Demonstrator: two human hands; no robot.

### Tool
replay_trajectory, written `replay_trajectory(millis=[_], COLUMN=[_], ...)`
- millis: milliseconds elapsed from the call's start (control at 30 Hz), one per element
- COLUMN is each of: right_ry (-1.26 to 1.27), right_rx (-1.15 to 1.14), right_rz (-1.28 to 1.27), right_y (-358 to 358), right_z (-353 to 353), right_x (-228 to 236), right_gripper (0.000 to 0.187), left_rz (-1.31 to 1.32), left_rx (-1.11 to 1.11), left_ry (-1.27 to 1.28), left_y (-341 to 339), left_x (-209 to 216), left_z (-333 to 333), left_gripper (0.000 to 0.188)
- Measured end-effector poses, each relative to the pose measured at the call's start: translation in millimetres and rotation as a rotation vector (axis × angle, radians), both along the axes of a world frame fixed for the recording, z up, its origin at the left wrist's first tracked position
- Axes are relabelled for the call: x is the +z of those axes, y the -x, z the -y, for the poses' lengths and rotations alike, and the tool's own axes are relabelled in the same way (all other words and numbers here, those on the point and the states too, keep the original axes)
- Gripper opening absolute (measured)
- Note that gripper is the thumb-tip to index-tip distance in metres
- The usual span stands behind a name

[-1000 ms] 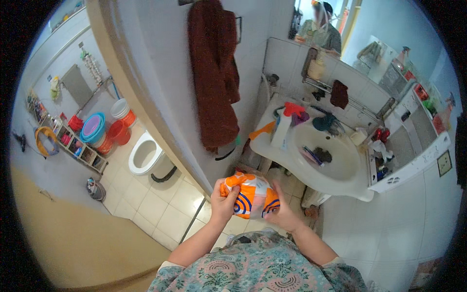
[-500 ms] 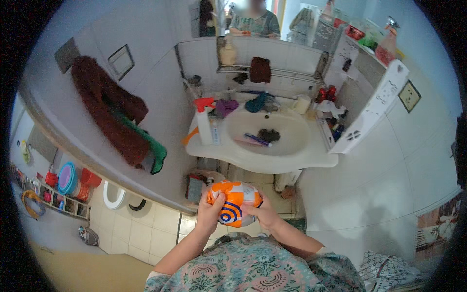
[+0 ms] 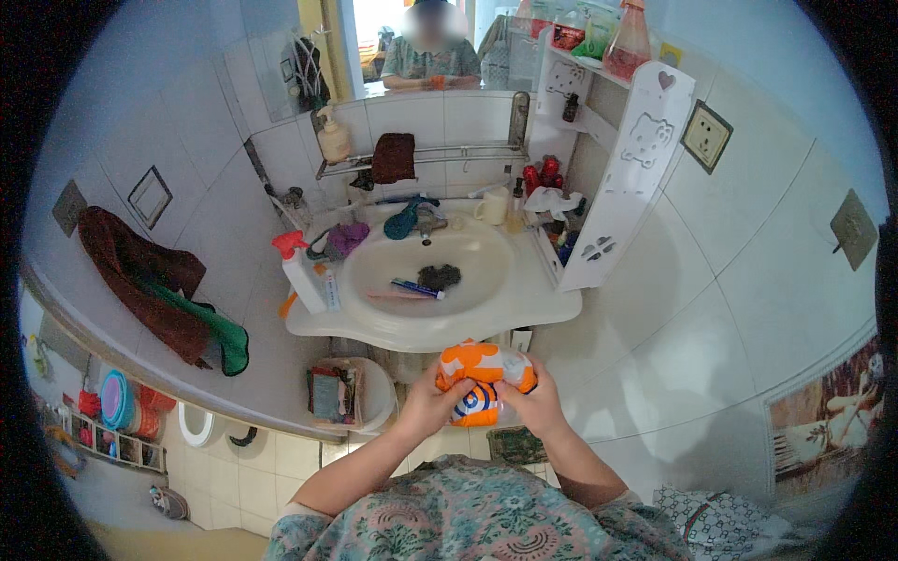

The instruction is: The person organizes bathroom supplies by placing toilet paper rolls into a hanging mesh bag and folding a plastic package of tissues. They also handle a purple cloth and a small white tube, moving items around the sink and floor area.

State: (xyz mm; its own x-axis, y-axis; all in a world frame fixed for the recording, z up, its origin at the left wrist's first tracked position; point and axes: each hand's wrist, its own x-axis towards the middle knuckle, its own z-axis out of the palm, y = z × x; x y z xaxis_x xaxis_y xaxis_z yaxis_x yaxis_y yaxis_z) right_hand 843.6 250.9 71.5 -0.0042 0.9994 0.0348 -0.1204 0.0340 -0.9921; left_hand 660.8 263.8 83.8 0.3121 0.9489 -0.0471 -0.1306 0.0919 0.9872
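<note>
A plump orange-and-white plastic packet with a blue ring pattern is between my hands, in front of the washbasin. My left hand grips its left side, thumb on the front. On the opposite side my right hand holds it the same way, its thumb pressing the lower front. The other fingers are mostly hidden behind the packet. In the basin lie a toothpaste-like tube and a dark scrubber. A white spray bottle with a red head stands on the basin's left edge.
A white shelf unit rises at the basin's right, bottles on top. A small brown cloth hangs on the rail. Brown and green towels hang on the left wall. Below the basin is a bin.
My view has swung right, so the basin and shelf appear farther left. Both hands still hold the packet, now tilted differently, with my thumbs closer together on its front.
</note>
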Motion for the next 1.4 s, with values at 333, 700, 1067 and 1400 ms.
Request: replay_trajectory(millis=[333,700,1067,1400], right_ry=[0.196,0.147,0.258,0.437], right_rx=[0.406,0.728,1.274,1.531], right_rz=[-0.205,-0.012,-0.220,-0.006], right_y=[-16.6,106.3,277.8,501.4], right_z=[-26.0,-40.7,28.1,125.9], right_x=[-13.7,-29.2,-16.9,-42.3], right_gripper=[0.052,0.079,0.088,0.073], left_rz=[0.184,0.162,-0.249,-0.093], left_rx=[-0.084,0.513,1.004,1.136], left_ry=[0.031,0.016,-0.104,0.208], left_y=[12.8,86.7,197.2,360.3], left_x=[-3.7,4.5,-2.6,-7.2], left_z=[15.0,88.4,196.3,332.4], left_gripper=[0.065,0.060,0.051,0.064])
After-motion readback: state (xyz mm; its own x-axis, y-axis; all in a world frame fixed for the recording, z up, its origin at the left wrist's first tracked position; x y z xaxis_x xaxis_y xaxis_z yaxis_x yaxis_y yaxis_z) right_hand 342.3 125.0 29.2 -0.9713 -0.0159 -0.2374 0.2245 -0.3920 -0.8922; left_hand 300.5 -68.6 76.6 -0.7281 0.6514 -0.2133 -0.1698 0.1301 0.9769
